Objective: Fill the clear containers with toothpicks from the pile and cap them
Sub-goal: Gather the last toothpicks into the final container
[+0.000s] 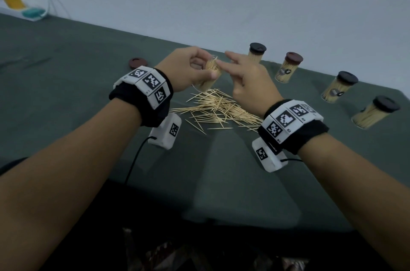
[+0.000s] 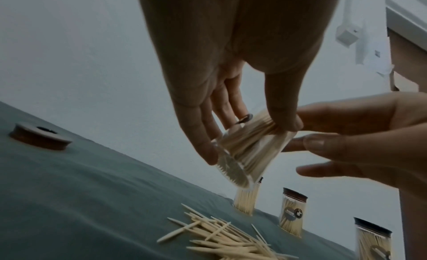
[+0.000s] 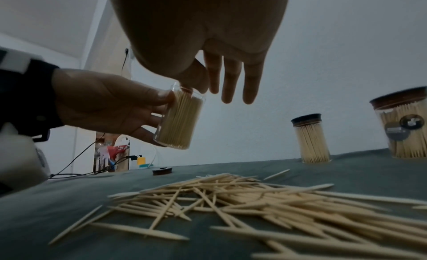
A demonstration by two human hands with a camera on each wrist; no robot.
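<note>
A: Open clear container (image 1: 210, 77), uncapped and packed with toothpicks, tilted, raised above the pile, mouth toward 1 o'clock. The left hand (image 1: 190, 69) grips its wall.

B: Pile (image 1: 218, 110)?

A: Loose pale toothpicks, crisscrossed flat on the green bench (image 1: 66, 75), directly below the container.

B: Others?

A: Four capped containers (image 1: 288, 67), full, upright, in a row running from 1 toward 3 o'clock of the pile. One spare brown cap (image 1: 138, 63) lies flat at 10 o'clock.
</note>
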